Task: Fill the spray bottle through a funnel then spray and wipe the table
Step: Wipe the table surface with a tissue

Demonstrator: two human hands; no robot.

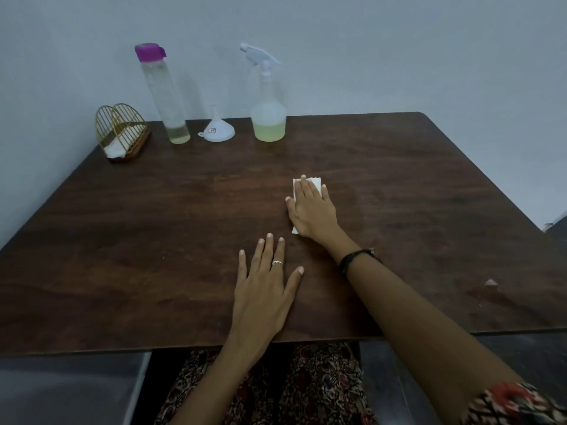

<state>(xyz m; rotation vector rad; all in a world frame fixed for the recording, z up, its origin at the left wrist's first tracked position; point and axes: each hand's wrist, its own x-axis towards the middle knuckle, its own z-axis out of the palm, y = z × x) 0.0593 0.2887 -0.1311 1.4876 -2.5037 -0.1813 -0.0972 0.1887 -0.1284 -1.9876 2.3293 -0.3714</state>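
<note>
Pressing tissue (316, 181) flat, right hand (311, 210) fingers straight; tissue long axis near-to-far; left hand (264, 289) flat.

At the far left corner I see a gold wire napkin holder (122, 130) on a wooden base, a bit of white paper lying in it. A small pale scrap (491, 282) lies well off to the right. Behind everything is a plain pale wall (368, 50). Below the near edge — patterned fabric (306, 388), dark floral, over the lap.
</note>
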